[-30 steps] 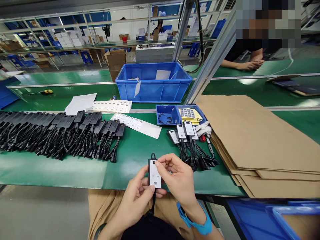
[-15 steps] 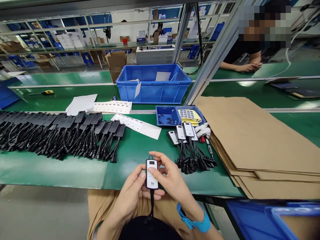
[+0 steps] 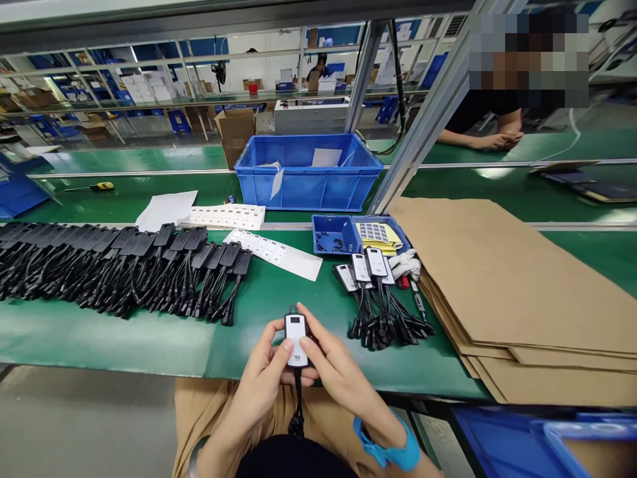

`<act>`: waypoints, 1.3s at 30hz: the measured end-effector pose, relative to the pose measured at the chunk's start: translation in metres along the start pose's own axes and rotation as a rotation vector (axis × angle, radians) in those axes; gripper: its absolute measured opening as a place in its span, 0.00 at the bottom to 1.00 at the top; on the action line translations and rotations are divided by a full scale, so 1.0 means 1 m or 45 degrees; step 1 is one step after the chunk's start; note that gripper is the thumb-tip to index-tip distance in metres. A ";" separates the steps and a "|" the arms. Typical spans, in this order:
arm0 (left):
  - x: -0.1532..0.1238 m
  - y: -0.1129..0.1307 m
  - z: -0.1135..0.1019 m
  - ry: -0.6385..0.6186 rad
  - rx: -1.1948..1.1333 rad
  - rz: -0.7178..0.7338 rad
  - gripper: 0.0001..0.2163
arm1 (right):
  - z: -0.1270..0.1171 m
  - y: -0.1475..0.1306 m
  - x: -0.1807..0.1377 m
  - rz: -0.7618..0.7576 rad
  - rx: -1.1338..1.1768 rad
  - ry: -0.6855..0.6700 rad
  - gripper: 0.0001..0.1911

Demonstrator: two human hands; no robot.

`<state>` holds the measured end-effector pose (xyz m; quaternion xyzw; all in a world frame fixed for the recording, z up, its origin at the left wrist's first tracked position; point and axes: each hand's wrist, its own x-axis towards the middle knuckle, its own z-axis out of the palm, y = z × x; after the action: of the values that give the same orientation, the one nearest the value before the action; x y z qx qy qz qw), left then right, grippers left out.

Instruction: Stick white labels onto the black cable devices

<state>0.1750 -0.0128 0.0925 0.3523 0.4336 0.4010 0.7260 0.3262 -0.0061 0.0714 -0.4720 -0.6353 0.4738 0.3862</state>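
Between my hands is a small black controller box with a white label (image 3: 296, 345) on its face, its black cable hanging toward my lap. My left hand (image 3: 266, 362) is closed around its left side, thumb on the label's edge. From the right, my right hand (image 3: 331, 355) grips it too, its thumb on the label and its index finger along the upper edge. Several labelled controllers (image 3: 377, 263) lie heaped to the right with their cables toward me. A long row of black controllers without visible white labels (image 3: 144, 244) lies on the left. A label sheet (image 3: 279, 255) lies between.
Beyond the sheet stand a large blue crate (image 3: 308, 186) and a small blue bin (image 3: 333, 236) with tiny dark parts. Stacked brown cardboard (image 3: 512, 279) covers the right side. A slanted metal post (image 3: 423, 119) rises behind it. A co-worker's hands (image 3: 497, 141) rest across the bench.
My right thumb has slid down the label toward its lower part, and both thumbs are now at similar height. The controller sits slightly further left and higher in view.
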 end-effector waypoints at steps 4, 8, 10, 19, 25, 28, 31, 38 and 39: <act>0.005 -0.006 0.000 0.000 0.099 0.050 0.20 | 0.006 0.001 0.001 -0.024 -0.106 0.086 0.27; 0.015 -0.006 0.000 0.010 -0.085 0.031 0.21 | 0.002 -0.005 0.005 -0.079 -0.257 0.079 0.28; 0.022 -0.003 0.000 -0.012 -0.193 0.026 0.22 | -0.003 -0.011 0.010 -0.129 -0.424 0.039 0.33; 0.102 0.023 -0.029 0.149 1.549 0.680 0.17 | -0.039 -0.022 0.072 0.101 -1.612 0.136 0.23; 0.148 0.017 -0.055 0.415 1.799 0.757 0.27 | -0.026 -0.016 0.157 0.035 -1.497 0.042 0.11; 0.156 0.010 -0.061 0.439 1.887 0.738 0.27 | -0.008 -0.003 0.193 0.140 -1.429 0.112 0.13; 0.157 0.008 -0.065 0.443 1.939 0.718 0.25 | 0.005 0.013 0.212 0.251 -1.376 0.237 0.24; 0.156 0.006 -0.070 0.433 1.957 0.713 0.25 | 0.007 0.030 0.219 0.305 -1.235 0.326 0.31; 0.156 0.005 -0.070 0.432 1.955 0.713 0.25 | 0.007 0.031 0.219 0.300 -1.213 0.334 0.30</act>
<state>0.1572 0.1398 0.0167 0.7788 0.5863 0.2072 0.0823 0.2709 0.2069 0.0496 -0.7198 -0.6694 0.1084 0.1484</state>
